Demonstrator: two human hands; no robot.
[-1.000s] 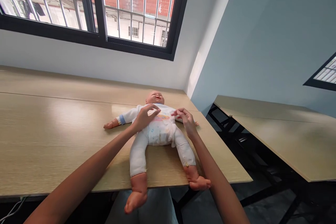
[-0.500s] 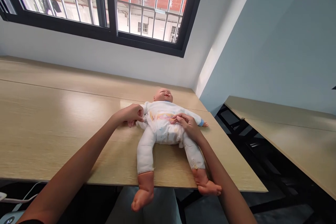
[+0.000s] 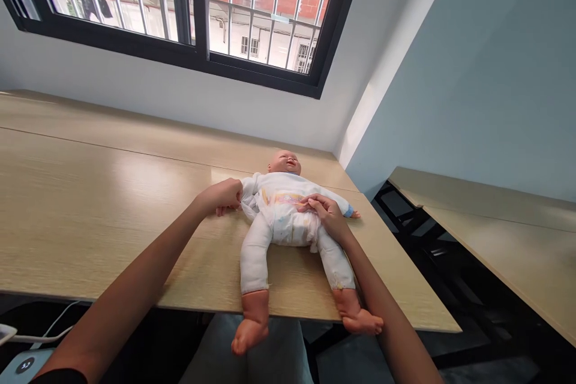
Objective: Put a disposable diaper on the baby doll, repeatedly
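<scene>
A baby doll in white clothes with blue cuffs lies on its back on the table, its feet hanging over the front edge. Around its hips is a white diaper with a colourful printed waistband. My left hand is closed, pinching the diaper's thin white side flap and drawing it out beside the doll's arm. With fingers bent together, my right hand grips the diaper's front near the waistband on the other side. Its fingertips partly cover the print.
The light wooden table runs along the wall beneath a barred window. A second table stands to the right across a gap with black frames. At lower left are a pale blue device and white cables.
My left hand has moved slightly left relative to the doll, stretching the diaper's side flap outward. My right hand stays at the waistband. The view has shifted a little.
</scene>
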